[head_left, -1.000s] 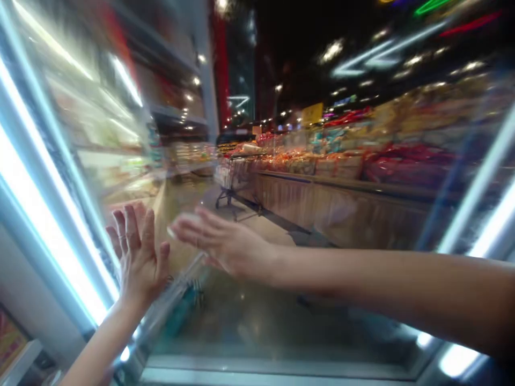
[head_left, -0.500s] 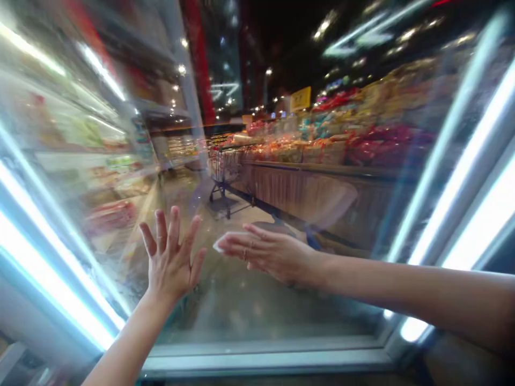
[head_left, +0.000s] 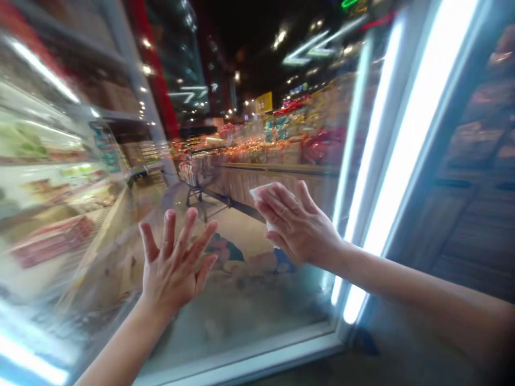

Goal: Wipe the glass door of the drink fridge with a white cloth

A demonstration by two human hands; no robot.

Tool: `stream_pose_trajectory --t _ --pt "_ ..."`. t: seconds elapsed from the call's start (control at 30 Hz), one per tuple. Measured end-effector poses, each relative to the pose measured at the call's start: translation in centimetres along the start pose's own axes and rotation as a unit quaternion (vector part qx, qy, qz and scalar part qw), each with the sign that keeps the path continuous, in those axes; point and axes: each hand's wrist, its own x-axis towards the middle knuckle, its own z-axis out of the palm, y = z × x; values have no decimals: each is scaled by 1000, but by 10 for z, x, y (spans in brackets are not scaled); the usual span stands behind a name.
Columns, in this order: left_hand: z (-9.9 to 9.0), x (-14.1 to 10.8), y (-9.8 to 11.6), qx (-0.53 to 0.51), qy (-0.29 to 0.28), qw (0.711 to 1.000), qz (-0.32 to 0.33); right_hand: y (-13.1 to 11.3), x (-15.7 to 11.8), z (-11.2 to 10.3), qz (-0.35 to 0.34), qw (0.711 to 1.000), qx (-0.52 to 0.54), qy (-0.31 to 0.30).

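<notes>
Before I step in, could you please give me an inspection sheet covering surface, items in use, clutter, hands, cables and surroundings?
Surface: glass pane with a pale lower frame.
Items in use: white cloth or tissue, mostly hidden by the right hand.
Clutter: packaged goods at picture left, blurred.
Hands: left hand spread, no object visible in it; right hand flat over the cloth; firmness of contact unclear.
Cables: nothing seen.
Surroundings: shopping cart, heaped goods, yellow sign, bright light strip at picture right.

Left hand (head_left: 173,273) raised, fingers (head_left: 169,236) spread; right hand (head_left: 298,225) angled leftward, outstretched.
</notes>
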Motion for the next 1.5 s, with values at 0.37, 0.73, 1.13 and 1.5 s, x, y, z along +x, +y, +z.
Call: stream_pose_trajectory --t 0.37,0.73,1.13,1.5 --pt "9 39 36 -23 9 998 54 34 -75 4 114 993 26 -5" --pt "14 36 34 -36 8 997 62 8 -127 11 126 992 21 -8" --pt "-8 10 -25 -13 16 1000 9 9 24 -7 -48 999 23 1" --pt "-48 -47 -118 25 36 996 -84 -1 231 -29 -87 995 33 46"
